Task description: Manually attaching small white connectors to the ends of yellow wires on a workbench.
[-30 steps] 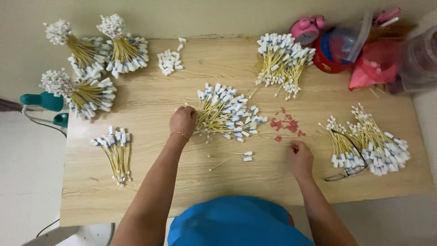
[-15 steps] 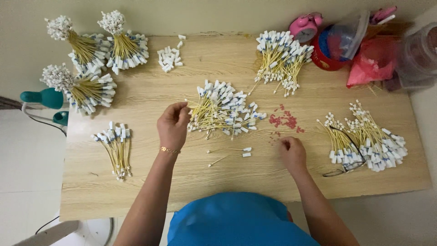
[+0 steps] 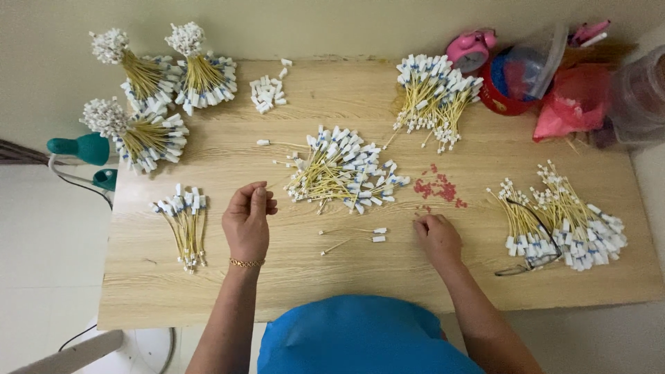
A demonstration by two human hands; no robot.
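bare wood between the hands, central wire pile [image 3: 343, 173] blocking beyond

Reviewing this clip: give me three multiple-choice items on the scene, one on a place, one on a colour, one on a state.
1. Where do the small red bits lie?
A. left table edge
B. just beyond the right hand
C. on the floor

2. What colour is the alarm clock?
A. pink
B. green
C. black

3. How is the left hand?
A. flat on the table
B. fingertips pinched together, raised
C. holding the spectacles

B: they sit above that hand's fingers.
A: its body is pink.
B: the fingertips meet.
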